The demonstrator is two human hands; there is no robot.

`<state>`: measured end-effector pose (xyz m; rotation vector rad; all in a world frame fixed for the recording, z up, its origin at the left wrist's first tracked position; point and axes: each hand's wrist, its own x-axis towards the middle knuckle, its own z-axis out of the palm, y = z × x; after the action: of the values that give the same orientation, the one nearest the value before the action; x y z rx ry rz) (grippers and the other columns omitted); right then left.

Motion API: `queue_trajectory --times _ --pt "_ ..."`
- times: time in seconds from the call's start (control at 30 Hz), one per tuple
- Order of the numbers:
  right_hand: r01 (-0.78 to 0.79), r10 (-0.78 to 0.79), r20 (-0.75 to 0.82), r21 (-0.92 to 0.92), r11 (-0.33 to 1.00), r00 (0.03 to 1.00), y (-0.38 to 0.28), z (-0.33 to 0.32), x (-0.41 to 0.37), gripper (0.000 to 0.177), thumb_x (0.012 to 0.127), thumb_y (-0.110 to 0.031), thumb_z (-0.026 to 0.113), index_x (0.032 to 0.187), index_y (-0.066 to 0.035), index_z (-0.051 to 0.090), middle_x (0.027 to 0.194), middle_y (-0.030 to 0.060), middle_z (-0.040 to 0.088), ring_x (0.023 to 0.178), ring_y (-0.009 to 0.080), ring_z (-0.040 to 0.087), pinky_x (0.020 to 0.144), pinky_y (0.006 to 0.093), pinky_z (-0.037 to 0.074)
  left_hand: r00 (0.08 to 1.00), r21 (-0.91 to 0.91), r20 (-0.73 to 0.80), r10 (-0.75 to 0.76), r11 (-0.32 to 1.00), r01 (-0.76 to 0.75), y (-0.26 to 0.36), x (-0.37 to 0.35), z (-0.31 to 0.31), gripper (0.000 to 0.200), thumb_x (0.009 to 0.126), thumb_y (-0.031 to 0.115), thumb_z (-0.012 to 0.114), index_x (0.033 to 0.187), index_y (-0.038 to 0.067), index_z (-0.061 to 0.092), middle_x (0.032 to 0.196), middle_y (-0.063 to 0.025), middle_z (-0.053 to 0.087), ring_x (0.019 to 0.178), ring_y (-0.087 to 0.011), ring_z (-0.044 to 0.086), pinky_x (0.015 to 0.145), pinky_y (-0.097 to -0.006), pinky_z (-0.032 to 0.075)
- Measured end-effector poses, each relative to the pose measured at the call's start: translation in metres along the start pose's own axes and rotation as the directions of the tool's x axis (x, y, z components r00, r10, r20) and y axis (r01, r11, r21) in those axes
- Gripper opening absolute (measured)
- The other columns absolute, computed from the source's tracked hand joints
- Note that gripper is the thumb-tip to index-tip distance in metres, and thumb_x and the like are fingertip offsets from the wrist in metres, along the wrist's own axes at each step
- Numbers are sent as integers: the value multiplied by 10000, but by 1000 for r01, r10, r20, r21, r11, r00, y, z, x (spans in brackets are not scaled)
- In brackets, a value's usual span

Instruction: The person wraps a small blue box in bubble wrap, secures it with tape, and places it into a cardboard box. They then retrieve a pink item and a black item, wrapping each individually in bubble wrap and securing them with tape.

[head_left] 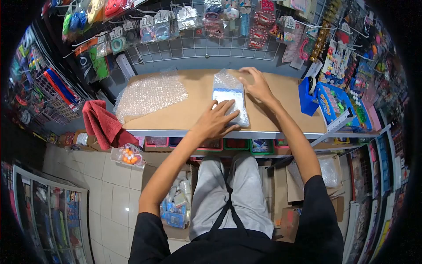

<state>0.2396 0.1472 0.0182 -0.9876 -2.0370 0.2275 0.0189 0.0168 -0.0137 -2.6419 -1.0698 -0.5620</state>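
On the brown tabletop lies a flat white and blue packet in bubble wrap, its long side pointing away from me. My left hand rests on its near half, fingers spread over the wrap. At the packet's far right edge is my right hand, its fingers bent and apart beside the upper flap of wrap. Whether its fingertips touch the wrap is hard to tell. A larger loose sheet of bubble wrap lies flat on the left part of the table.
A red cloth hangs over the table's left end. At the right end stand a blue tape dispenser and a blue box. Small coloured baskets sit under the tabletop. Packaged goods hang on the wire rack behind.
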Motion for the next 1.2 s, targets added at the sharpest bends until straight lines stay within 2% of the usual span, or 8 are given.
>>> queue_trajectory --times 0.2,0.3,0.43,0.7,0.9,1.03,1.07,1.2 --pt "453 -426 397 29 891 813 -30 48 29 371 960 -329 579 1288 -184 674 1363 98 635 1296 305 549 1063 550 368 995 -91 94 22 996 -14 -7 -5 -25 625 936 609 584 1323 120 610 1442 -182 516 1315 -337 507 1108 -528 340" --pt "302 -160 743 -60 951 650 -40 60 45 379 947 -391 577 1227 -188 729 1308 104 678 1248 308 592 1067 545 364 985 -131 83 -152 978 162 14 13 -39 695 875 675 619 1273 105 625 1367 -180 557 1264 -352 533 1095 -540 337" --pt "306 -166 677 -92 948 717 -27 39 38 451 955 -514 587 1111 -128 759 1228 75 698 1223 301 595 1051 534 373 982 -53 -36 -183 982 181 34 13 -31 681 872 680 626 1165 65 609 1335 -156 581 1238 -323 552 1044 -560 351" --pt "18 169 519 -337 941 838 -16 -25 -23 522 900 -531 659 1002 -32 772 1005 208 744 998 359 699 886 445 512 994 -114 35 -103 988 107 12 -17 -45 507 777 231 749 1251 133 600 1240 -34 666 1349 -248 506 1079 -541 296" --pt "-334 352 547 -138 933 760 -54 -51 -79 497 929 -463 670 944 30 732 847 216 703 785 315 677 752 401 524 978 -69 -86 -192 980 186 -6 -34 -39 616 779 -7 657 1369 153 577 1383 -24 627 1395 -258 477 1117 -516 284" --pt "-163 54 357 284 945 933 -39 -62 -98 262 1007 -233 612 1060 18 667 783 99 645 663 199 595 661 361 496 973 -221 -91 -213 957 189 7 -43 -46 625 818 47 668 1421 127 527 1496 -71 544 1450 -287 421 1207 -503 224" --pt "-353 199 517 219 909 833 -42 -79 -100 228 998 -117 573 1183 0 636 964 95 674 831 203 655 779 337 528 979 -257 -77 -186 953 161 13 -47 -44 611 829 57 669 1419 126 527 1501 -76 540 1455 -289 416 1218 -505 214" --pt "-4 -64 505 131 991 861 -30 -86 -121 362 886 -12 548 1240 -39 622 1214 139 633 1160 246 613 1010 374 482 992 -400 -27 -122 911 101 23 -52 -29 561 849 57 644 1396 97 525 1518 -75 516 1453 -312 418 1237 -545 228"
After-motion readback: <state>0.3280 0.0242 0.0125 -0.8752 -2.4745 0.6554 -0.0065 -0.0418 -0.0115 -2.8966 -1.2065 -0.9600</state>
